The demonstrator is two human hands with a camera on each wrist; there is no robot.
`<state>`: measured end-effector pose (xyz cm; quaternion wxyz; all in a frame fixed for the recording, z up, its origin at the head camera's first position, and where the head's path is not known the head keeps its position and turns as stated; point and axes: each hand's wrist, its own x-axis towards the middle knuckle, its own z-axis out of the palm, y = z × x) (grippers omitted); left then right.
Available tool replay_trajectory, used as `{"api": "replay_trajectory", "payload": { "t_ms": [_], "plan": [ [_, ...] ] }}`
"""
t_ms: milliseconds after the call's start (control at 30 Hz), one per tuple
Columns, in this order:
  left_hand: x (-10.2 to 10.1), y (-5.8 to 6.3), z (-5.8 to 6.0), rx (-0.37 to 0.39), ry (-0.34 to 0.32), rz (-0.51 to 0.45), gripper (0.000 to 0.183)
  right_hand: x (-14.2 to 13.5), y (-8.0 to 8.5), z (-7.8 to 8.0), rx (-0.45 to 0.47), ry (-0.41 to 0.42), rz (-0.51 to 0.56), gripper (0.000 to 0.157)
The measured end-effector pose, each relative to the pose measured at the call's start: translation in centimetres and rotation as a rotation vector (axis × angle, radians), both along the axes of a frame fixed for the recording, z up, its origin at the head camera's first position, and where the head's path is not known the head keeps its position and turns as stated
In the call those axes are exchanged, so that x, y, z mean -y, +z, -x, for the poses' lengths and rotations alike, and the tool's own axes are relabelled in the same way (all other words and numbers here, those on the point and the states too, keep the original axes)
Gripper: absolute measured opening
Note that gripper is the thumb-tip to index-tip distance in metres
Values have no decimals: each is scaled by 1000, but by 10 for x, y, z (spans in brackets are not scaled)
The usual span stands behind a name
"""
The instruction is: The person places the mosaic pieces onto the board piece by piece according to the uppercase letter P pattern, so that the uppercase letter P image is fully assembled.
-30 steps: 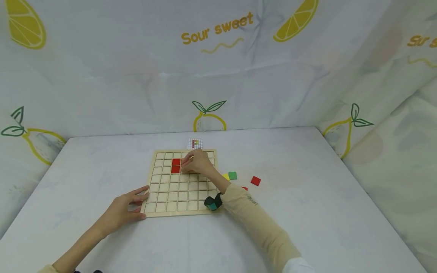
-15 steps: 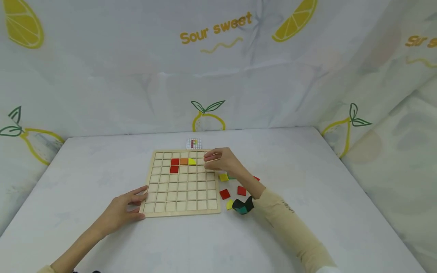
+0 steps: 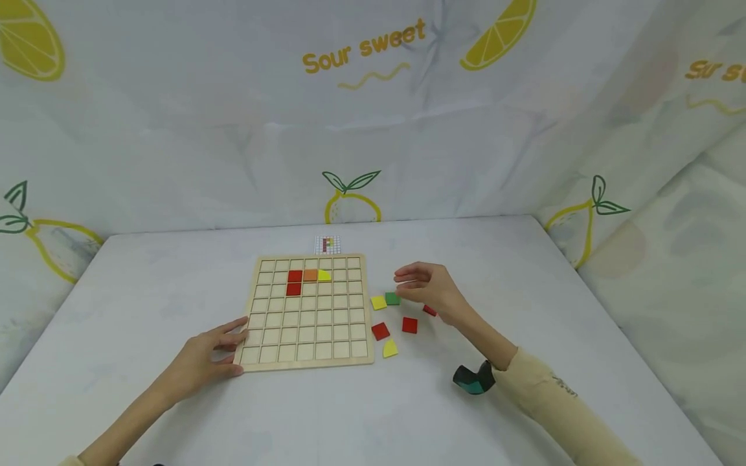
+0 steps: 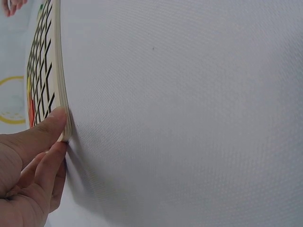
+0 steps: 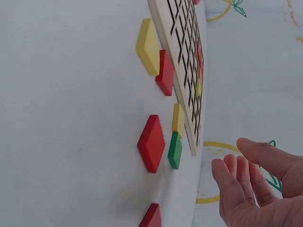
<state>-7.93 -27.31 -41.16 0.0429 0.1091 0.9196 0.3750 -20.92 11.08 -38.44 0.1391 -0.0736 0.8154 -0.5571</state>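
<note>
A wooden grid board (image 3: 309, 367) lies on the table. Near its far side sit two red square tiles (image 3: 294, 289), an orange tile (image 3: 311, 275) and a yellow rounded-edge tile (image 3: 324, 276). My left hand (image 3: 201, 362) rests against the board's near left corner, with the thumb (image 4: 51, 124) and fingers spread and touching its edge. Over the table right of the board, my right hand (image 3: 434, 291) hovers with loosely bent fingers and holds nothing. Close to it lie a green tile (image 3: 392, 298) and a red tile (image 3: 430, 310), the latter partly hidden by the hand.
Further loose tiles lie beside the board's right edge: a yellow square tile (image 3: 379, 303), two red tiles (image 3: 410, 325) and a yellow rounded-edge tile (image 3: 390, 349). A small printed pattern card (image 3: 327, 244) lies behind the board. Lemon-print cloth (image 3: 443, 149) hangs behind the table.
My right hand has left the board's far rows and moved right, past its edge, above the loose tiles. The orange and yellow tiles on the board have come into sight. The left hand stays put.
</note>
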Motion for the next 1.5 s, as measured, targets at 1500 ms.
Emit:
{"api": "replay_trajectory", "payload": {
  "t_ms": [1500],
  "plan": [
    [3, -2, -1, -2, -13, -58, 63, -64, -25, 10, 89, 90, -121, 39]
  ]
}}
